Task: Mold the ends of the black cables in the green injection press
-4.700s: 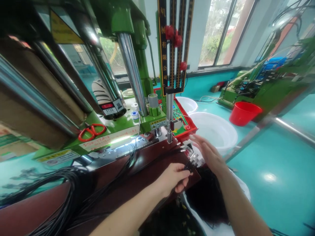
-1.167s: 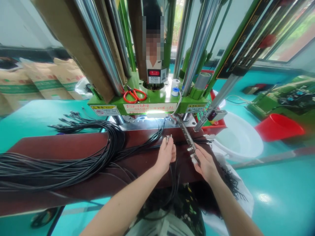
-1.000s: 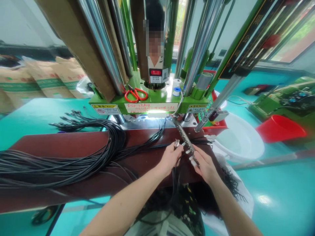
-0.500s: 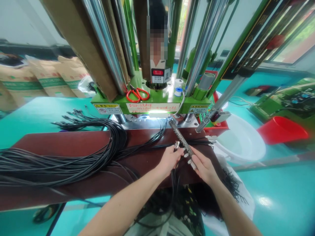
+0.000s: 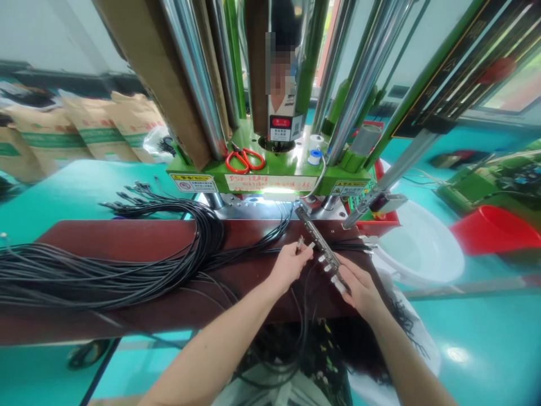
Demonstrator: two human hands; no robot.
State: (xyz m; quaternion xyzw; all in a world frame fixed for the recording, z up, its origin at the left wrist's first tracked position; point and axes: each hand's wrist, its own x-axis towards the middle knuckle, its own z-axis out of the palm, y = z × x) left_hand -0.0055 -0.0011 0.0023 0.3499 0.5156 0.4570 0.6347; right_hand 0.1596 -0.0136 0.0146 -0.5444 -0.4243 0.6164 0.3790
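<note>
My right hand (image 5: 359, 285) is closed around the near end of a long metal mould bar (image 5: 316, 234) with slots along it. Several small silvery cable connectors (image 5: 327, 262) sit along the bar's left edge near that hand. Left of the bar, my left hand (image 5: 289, 266) pinches a cable connector (image 5: 311, 248) between thumb and finger, its tip close to the bar but apart from it. Black cables (image 5: 305, 321) hang below my hands towards my lap. The bar's far end lies near the lit metal bed (image 5: 243, 210) of a green press.
A thick bundle of black cables (image 5: 127, 276) lies across the brown table (image 5: 114, 234) on the left. Red-handled scissors (image 5: 245, 162) and a blue-white spool (image 5: 315, 157) rest on the green press (image 5: 203, 163). Right stand a white tub (image 5: 439, 242) and a red bucket (image 5: 494, 228).
My left hand has drawn slightly away from the bar, widening the gap to the connectors on it. The whole view has shifted a little, so the press appears further right.
</note>
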